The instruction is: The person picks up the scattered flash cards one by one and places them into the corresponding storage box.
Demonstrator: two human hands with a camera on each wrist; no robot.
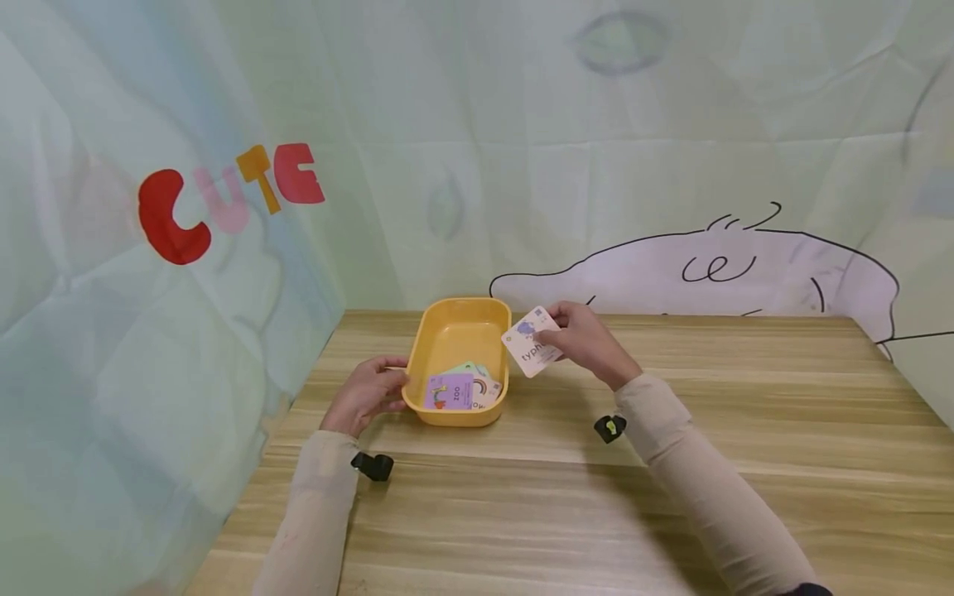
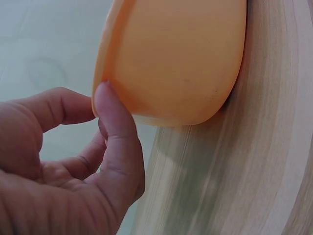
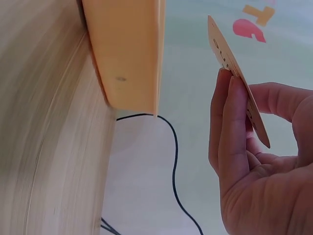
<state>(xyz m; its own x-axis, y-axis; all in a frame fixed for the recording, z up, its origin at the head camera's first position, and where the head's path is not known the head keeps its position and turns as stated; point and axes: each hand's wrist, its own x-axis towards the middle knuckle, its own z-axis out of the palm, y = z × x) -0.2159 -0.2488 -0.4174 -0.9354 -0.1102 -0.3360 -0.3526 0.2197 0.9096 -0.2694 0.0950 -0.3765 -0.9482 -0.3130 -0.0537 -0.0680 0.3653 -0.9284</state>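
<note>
A yellow plastic basin [image 1: 461, 419] with rounded corners stands near the far edge of the table. My left hand [image 1: 365, 396] pinches its left rim; the left wrist view shows the fingertips [image 2: 108, 100] right at that rim. Inside, at the near end, lie several picture word cards, among them a purple "ZOO" card [image 1: 450, 391] and a white rainbow card [image 1: 485, 389], which overlap. Just right of the basin, my right hand [image 1: 589, 341] pinches a white word card [image 1: 531, 346] between thumb and fingers, above the table. It carries a blue picture, its printed word partly covered by a finger.
The wood-grain table [image 1: 537, 513] meets a printed cloth backdrop [image 1: 447, 165] at its far edge. Red, pink and orange letters [image 1: 175, 217] spell "CUTE" on the left cloth. Small black devices hang at both wrists, the right one [image 1: 610, 428] over the table.
</note>
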